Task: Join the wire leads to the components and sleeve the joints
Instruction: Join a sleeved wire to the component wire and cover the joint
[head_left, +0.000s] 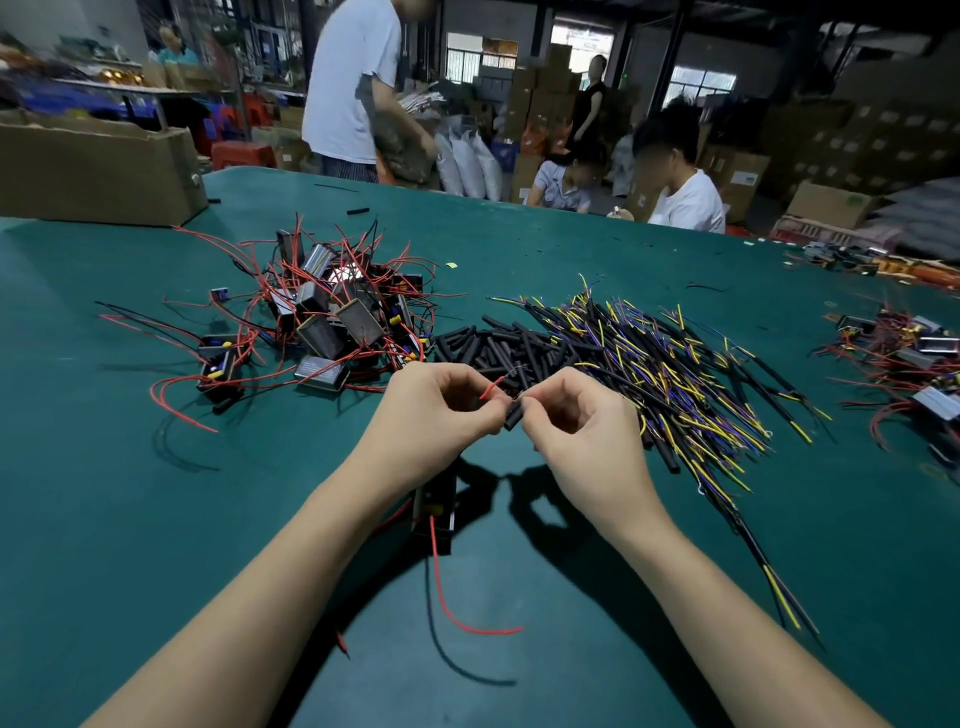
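Left hand (441, 400) pinches red wire (491, 387); right hand (576, 415) pinches black sleeve (513, 415) between them

Bare green mat (93, 467) lies open on the near left. Ahead, three heaps block the way: components (332, 312) left, black sleeves (493, 345) middle, wires (670, 358) right. One component (435, 512) with trailing leads sits between the forearms.
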